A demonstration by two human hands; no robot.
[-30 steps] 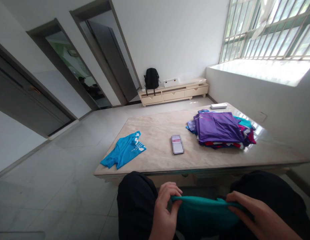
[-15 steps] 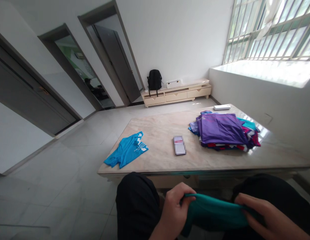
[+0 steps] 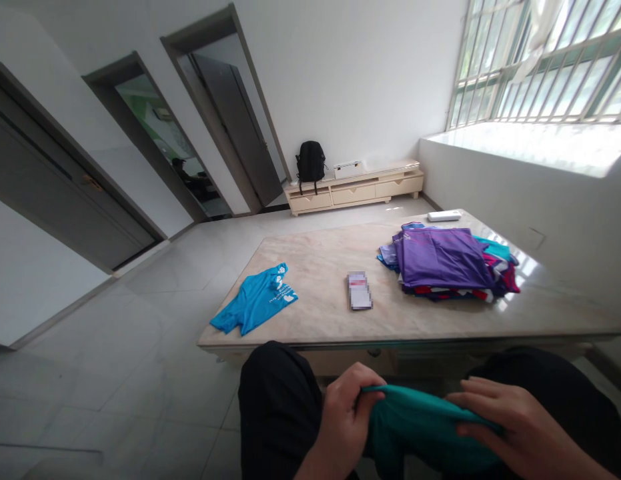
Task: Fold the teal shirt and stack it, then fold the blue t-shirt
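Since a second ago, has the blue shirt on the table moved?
No. The blue shirt lies at the same corner of the table, left of the phone.

Teal garment [image 3: 420,427]: gripped over the lap by left hand [image 3: 346,421] and right hand [image 3: 510,427].
Table [image 3: 330,320]: blue shirt [image 3: 257,305], clothes stack [image 3: 447,263].

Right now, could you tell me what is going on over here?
A seated person grips a teal garment over their lap, left hand pinching one end, right hand resting on the other. On the marble table lie a blue shirt, a small blurred card and a purple-topped stack of folded clothes.
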